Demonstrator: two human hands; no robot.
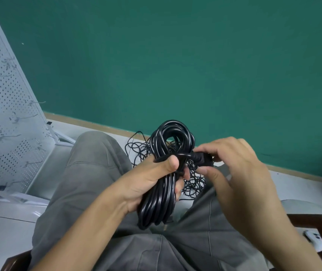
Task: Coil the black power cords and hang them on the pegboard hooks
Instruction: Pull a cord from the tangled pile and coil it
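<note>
1. The left hand (152,178) is gripping the coiled black power cord (168,173) at centre frame.
2. The right hand (232,171) is pinching the cord's plug (202,157).
3. The pegboard (5,114) is leaning at the left edge.

No legible text, labels, brands or nos. anywhere; small white item (315,239) at lower right has dark marks, too blurred to read.

Glossy black power cord (162,178) coiled into long loops, held upright, white pegboard (5,118) leaning far left
</note>
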